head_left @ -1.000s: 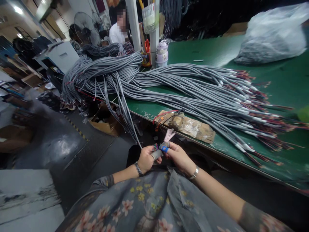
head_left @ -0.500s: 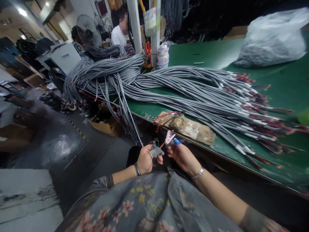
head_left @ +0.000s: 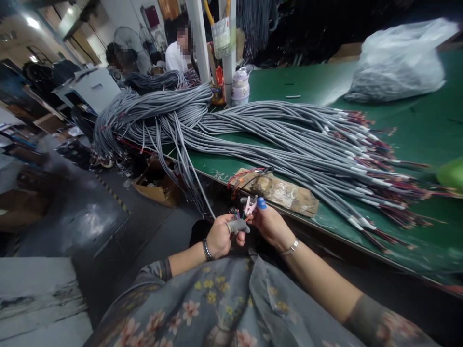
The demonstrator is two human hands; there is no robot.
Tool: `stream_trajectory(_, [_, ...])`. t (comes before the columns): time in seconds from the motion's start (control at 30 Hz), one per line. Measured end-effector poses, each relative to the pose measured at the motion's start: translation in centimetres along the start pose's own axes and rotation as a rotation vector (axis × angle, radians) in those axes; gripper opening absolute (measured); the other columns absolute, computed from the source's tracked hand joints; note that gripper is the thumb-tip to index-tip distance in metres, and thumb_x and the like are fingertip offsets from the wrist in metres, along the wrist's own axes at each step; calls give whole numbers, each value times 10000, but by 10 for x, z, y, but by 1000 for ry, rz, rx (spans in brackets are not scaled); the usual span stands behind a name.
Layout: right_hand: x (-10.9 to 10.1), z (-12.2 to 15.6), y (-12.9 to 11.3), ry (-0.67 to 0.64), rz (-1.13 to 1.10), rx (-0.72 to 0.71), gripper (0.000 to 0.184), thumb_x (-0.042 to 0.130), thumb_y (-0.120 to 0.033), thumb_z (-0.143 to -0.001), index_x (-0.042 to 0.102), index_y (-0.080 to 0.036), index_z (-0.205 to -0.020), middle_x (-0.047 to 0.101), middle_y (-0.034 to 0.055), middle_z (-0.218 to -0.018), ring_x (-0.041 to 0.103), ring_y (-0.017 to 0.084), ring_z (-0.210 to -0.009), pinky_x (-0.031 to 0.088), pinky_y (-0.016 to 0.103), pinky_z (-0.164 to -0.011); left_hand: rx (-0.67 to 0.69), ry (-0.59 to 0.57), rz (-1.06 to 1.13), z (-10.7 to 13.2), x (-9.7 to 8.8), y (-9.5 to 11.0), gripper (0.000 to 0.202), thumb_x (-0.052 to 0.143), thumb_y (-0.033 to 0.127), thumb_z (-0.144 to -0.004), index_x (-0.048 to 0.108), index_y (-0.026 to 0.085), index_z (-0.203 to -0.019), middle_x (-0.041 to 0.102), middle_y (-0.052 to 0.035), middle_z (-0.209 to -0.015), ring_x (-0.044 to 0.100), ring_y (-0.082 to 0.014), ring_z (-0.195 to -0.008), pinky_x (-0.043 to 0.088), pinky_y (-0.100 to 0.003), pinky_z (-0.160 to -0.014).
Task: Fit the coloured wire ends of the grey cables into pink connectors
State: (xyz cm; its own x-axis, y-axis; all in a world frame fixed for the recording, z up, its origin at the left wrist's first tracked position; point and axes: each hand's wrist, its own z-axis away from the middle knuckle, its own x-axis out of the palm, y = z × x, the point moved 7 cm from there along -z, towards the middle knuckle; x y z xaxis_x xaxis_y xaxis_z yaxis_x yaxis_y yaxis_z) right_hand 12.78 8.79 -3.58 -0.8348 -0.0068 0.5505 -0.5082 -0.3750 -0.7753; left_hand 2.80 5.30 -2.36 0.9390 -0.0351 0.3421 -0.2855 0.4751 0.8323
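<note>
My left hand (head_left: 221,234) is closed around the end of a grey cable (head_left: 200,187) that hangs down from the table. Thin coloured wires (head_left: 235,212) fan out of that end above my covered thumb. My right hand (head_left: 268,223) is closed on a small pink clip tool (head_left: 249,206), its tip right at the wires. A blue cover sits on my right fingertip. A large pile of grey cables (head_left: 275,130) with coloured wire ends lies across the green table (head_left: 427,125) just beyond my hands.
A brown cardboard pad (head_left: 285,191) with red wire lies at the table edge. A white plastic bag (head_left: 396,62) sits far right, a pale jar (head_left: 240,86) by a white post. An open cardboard box (head_left: 156,183) is on the floor. Another person (head_left: 178,52) sits in the back.
My right hand pulled away from the left to the right, then came back in with the pink clip against the coloured wires. Both hands rose slightly toward the table edge.
</note>
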Motion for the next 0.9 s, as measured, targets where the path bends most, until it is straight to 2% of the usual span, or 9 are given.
stream_trajectory(0.13, [3, -4, 4, -32, -32, 47, 533, 742, -688, -508, 652, -202, -709, 581, -6, -593, 473, 127, -517, 400, 280, -519, -16, -25, -4, -3, 0, -3, 335, 716, 428, -494, 558, 149, -591, 503, 20, -374, 406, -80, -305, 312, -214, -351])
stream_trajectory(0.23, [0, -6, 6, -18, -56, 42, 484, 728, -659, -573, 636, -201, -698, 571, -8, -562, 488, 141, -517, 410, 297, -528, -24, -45, -6, -5, 0, -7, 326, 713, 418, -503, 549, 152, -593, 497, 24, -375, 404, -81, -307, 306, -213, -355])
stream_trajectory(0.43, [0, -6, 9, 9, -77, 48, 481, 722, -658, -583, 625, -199, -689, 589, 4, -591, 518, 158, -546, 434, 305, -539, -44, -35, -30, -6, -1, -10, 342, 718, 423, -511, 578, 133, -627, 487, 23, -382, 382, -73, -313, 293, -221, -361])
stream_trajectory(0.63, [1, 6, 10, -94, -28, 74, 533, 613, -737, -633, 633, -208, -692, 592, 14, -652, 510, 133, -549, 429, 281, -541, -22, -1, -17, -2, -6, -8, 353, 720, 444, -493, 583, 137, -603, 490, 19, -381, 398, -78, -321, 293, -219, -346])
stream_trajectory(0.77, [0, 20, 21, -235, 98, 102, 478, 763, -625, -550, 649, -186, -700, 572, 5, -625, 476, 118, -550, 397, 270, -542, 10, -13, -63, 1, -11, -13, 393, 748, 486, -518, 585, 135, -587, 523, 7, -413, 415, -75, -335, 312, -216, -358])
stream_trajectory(0.9, [-4, 27, 21, -158, 193, 50, 396, 815, -516, -546, 632, -182, -655, 518, -31, -545, 423, 99, -516, 366, 262, -532, 27, -9, -142, 3, -16, -17, 439, 759, 535, -527, 591, 131, -565, 528, 0, -409, 425, -78, -333, 332, -215, -375])
